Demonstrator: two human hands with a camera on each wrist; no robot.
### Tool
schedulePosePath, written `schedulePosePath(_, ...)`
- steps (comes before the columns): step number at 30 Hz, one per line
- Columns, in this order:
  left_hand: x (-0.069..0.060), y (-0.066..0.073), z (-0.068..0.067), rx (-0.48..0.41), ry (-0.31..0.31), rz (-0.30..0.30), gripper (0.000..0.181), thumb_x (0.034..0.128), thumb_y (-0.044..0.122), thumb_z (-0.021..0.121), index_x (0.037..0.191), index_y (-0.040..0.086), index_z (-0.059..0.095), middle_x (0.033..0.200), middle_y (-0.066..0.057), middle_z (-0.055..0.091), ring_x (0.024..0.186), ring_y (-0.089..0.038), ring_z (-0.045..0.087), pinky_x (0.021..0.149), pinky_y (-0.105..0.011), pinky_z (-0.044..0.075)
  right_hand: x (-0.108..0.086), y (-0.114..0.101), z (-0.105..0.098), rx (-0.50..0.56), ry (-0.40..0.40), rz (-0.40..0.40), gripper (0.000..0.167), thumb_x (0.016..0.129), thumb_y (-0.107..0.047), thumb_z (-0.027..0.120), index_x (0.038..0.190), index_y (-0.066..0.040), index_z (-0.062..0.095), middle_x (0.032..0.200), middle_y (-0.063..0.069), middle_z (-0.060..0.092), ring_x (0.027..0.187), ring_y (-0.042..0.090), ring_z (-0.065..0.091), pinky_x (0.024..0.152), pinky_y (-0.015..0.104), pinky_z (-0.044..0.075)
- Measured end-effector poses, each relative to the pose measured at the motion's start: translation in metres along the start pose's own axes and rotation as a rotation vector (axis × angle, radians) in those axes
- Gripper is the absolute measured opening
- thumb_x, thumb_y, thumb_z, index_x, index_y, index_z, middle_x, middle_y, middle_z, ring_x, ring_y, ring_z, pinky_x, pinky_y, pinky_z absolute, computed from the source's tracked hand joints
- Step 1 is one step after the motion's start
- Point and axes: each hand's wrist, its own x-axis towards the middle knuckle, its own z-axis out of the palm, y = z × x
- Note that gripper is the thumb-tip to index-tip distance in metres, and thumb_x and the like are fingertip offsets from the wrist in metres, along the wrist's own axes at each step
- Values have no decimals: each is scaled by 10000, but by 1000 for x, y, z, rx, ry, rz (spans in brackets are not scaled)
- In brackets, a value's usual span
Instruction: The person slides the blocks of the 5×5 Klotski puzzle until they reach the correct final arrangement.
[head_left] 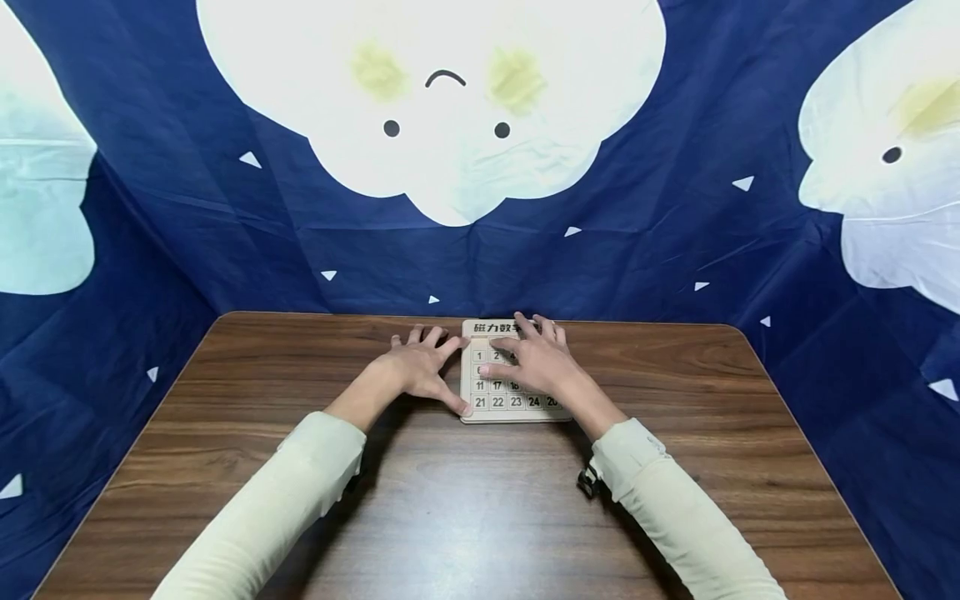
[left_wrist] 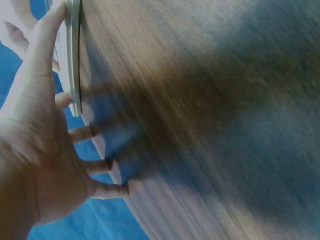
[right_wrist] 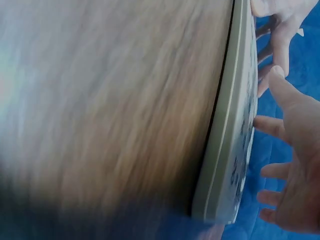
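Observation:
A pale number-puzzle board (head_left: 517,419) lies near the table's far edge, with square numbered tiles (head_left: 498,402) in rows and dark printed characters along its top. My left hand (head_left: 417,367) has its fingers spread at the board's left side; the thumb (left_wrist: 42,45) rests at the near left corner and the index fingertip at the upper left edge. Over the board's right half is my right hand (head_left: 542,362), fingers extended. Its index fingertip is at the upper rows and its thumb lies over the second row's left tile. This hand hides many right-hand tiles.
The brown wood-grain table (head_left: 465,508) extends around the board. A dark blue cloth (head_left: 375,250) with white cloud shapes hangs behind and at both sides. Pale sleeves (head_left: 277,500) cover both forearms, and a small black object (head_left: 588,482) shows at the right cuff.

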Motion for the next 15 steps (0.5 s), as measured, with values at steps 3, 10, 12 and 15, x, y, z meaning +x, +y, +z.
schedulePosePath(3,0,0,0,-4,-6,0,1383,697,944,829,1795,333,251,1829,-228,278,1689,-673,147,1274,-917,194,-3,-6,1,37,-14,-43,726,1036,-762,631,1598,-304,663,1880,212,235,1715,553,229,1346,800,224)
schedulePosePath(10,-1,0,-1,-4,-11,-3,1378,705,930,840,1793,324,250,1811,-223,297,1681,-680,160,1265,-925,195,-1,-15,2,51,-40,-40,697,1039,-754,634,1584,-321,676,1872,216,261,1692,581,254,1325,823,236)
schedulePosePath(12,-1,1,-2,-1,-11,-4,1379,706,931,839,1794,324,247,1809,-223,300,1681,-679,163,1265,-925,197,0,-15,2,46,-37,-22,697,1041,-751,635,1593,-327,667,1870,218,266,1690,576,262,1326,817,243)
schedulePosePath(15,-1,1,-1,4,-12,-4,1381,708,936,832,1796,322,243,1819,-229,288,1684,-676,160,1267,-922,198,3,-15,2,51,-37,-24,685,1042,-743,640,1579,-319,682,1865,213,282,1697,562,263,1327,821,233)
